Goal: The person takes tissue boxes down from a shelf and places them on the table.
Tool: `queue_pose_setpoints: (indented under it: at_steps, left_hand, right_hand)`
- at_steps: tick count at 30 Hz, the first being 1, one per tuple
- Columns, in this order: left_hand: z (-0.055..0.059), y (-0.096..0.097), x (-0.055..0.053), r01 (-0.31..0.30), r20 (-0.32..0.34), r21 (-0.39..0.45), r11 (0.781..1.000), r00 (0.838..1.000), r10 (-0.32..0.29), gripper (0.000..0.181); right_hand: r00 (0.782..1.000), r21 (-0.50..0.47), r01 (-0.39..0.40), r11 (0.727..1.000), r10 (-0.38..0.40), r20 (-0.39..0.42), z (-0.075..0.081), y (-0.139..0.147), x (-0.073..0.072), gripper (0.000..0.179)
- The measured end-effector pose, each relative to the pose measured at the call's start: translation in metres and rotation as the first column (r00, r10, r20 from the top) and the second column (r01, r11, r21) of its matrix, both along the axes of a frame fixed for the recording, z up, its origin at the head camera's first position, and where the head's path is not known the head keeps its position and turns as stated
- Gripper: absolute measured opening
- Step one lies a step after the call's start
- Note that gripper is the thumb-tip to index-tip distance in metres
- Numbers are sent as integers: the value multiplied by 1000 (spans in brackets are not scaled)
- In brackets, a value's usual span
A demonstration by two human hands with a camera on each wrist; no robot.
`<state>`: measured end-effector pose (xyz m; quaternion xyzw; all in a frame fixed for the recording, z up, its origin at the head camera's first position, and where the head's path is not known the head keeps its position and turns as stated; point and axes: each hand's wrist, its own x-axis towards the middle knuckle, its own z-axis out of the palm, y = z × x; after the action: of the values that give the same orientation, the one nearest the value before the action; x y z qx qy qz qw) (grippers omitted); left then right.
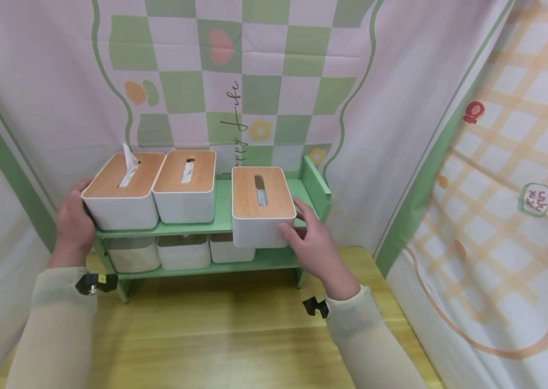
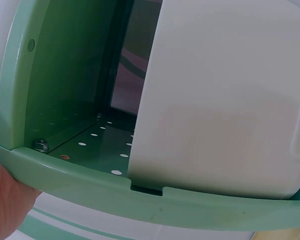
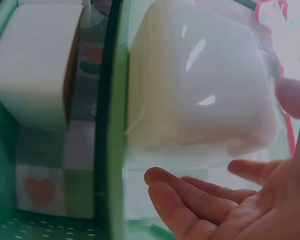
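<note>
Just left of nearly straight, parted fingers of right hand (image 1: 315,246): white rectangular tissue box with wood-grain lid (image 1: 258,231), seemingly jutting past green two-tier rack (image 1: 223,208). Could tip forward if pushed unevenly. Cannot tell grip of left hand (image 1: 74,227).

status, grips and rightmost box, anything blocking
Left grip at left end of shelf. Right grip beside rightmost box. Box juts past shelf front. No obstruction visible.

Green shelf unit (image 1: 223,200): 1, tiers 2. Wood-lidded boxes (image 1: 123,210): 3 (two toward shelf's left edge, one at front edge). Lower-tier containers (image 1: 183,256): 3. Hands (image 1: 315,243): 2. Black wrist pieces (image 1: 90,284): 2.
</note>
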<state>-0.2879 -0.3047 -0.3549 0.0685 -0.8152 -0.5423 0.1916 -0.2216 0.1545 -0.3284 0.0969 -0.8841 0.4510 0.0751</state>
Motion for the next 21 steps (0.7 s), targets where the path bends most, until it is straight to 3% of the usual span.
queue_pose_setpoints:
  at_steps: [6,10,15,18,21]
  left_hand:
    - [0,0,-1,-4,7,6,1000,1000,4,65]
    - [1,1,-1,-4,13,10,1000,1000,4,65]
    - [1,1,-2,-9,9,6,1000,1000,9,65]
    - [0,0,-2,-7,11,14,1000,1000,7,65]
    - [-1,0,-3,-4,14,24,1000,1000,4,64]
  right_hand:
    - [986,-239,-14,971,53,160,-10,12,-4,76]
    - [965,-388,-46,921,142,222,-14,15,-7,71]
    - [924,-533,-26,846,224,310,-12,13,-15,74]
    - [902,-596,-6,803,262,343,-8,11,-19,76]
    - [889,-626,14,780,277,365,-3,9,-22,75]
